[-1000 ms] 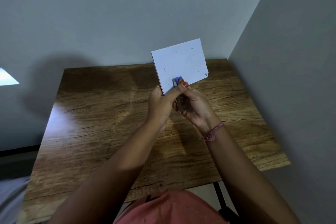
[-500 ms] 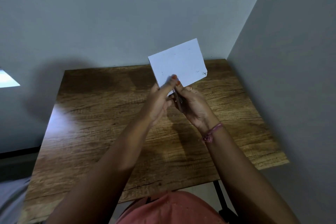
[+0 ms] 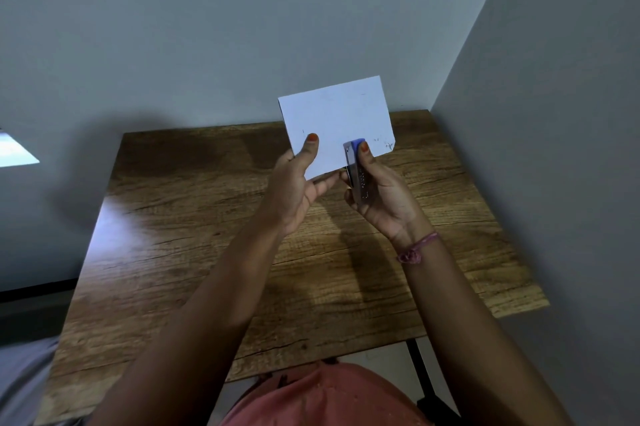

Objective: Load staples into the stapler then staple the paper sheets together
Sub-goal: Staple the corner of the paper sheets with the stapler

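Note:
The white paper sheets [image 3: 337,116] are held up in the air above the wooden table [image 3: 194,225]. My left hand [image 3: 294,183] pinches their lower left part, thumb on the front face. My right hand [image 3: 384,197] grips a small stapler [image 3: 356,169] with a blue tip and metal body. The stapler's front end sits over the lower edge of the sheets, with my right thumb pressing on its blue tip. Several small marks show near the sheets' lower right corner.
The table stands in a corner, with a grey wall [image 3: 242,27] behind it and another grey wall [image 3: 554,114] on the right. A black table leg [image 3: 420,373] shows beneath the front edge. My pink clothing [image 3: 322,398] fills the bottom of the view.
My left hand has slid left along the sheets, away from the stapler. The stapler's blue tip, covered half a second ago, shows again over the paper's lower edge.

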